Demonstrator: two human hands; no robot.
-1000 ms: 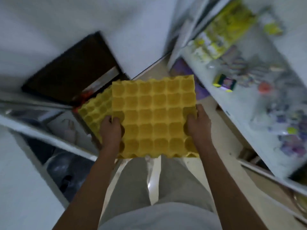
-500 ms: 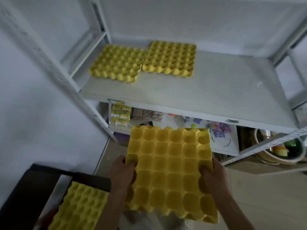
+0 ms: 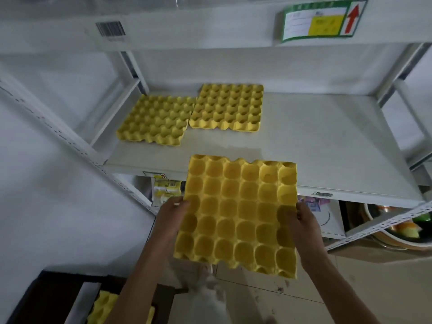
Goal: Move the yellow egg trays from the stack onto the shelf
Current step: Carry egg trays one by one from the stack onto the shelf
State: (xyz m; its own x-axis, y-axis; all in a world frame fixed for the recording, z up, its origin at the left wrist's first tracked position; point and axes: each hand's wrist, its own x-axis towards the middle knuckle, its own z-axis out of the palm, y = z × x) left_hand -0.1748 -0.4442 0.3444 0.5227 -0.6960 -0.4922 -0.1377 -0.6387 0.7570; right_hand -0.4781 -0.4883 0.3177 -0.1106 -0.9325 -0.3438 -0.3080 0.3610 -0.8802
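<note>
A person is holding a yellow moulded-pulp egg tray with round cups (image 3: 238,216) in the air with both hands. The left hand (image 3: 171,218) is gripping the tray's left edge, with its fingers curling around the rim. The right hand (image 3: 304,226) is gripping the right edge the same way, with its thumb pressing on top. Both hands are closed tight on the tray, one on each side. The tray is tilting a little, with its far edge sitting higher than its near edge. The far edge is reaching over the front lip of the white flat metal shelf (image 3: 315,141), and the rest of the tray is hanging out in front of it.

Two more yellow egg trays are lying flat on the shelf, near the back left corner. The left shelf tray (image 3: 155,120) and the right shelf tray (image 3: 228,107) are sitting side by side, and their edges are touching or slightly overlapping.

Down at the bottom left, another yellow tray, the top of the leftover stack (image 3: 102,307), is peeking out beside a dark brown box or board (image 3: 49,298). The left arm is hiding part of it.

A green and yellow label with a red arrow (image 3: 320,21) is sticking on the shelf beam above, and a black barcode sticker (image 3: 110,29) is sitting further left on that beam.
</note>
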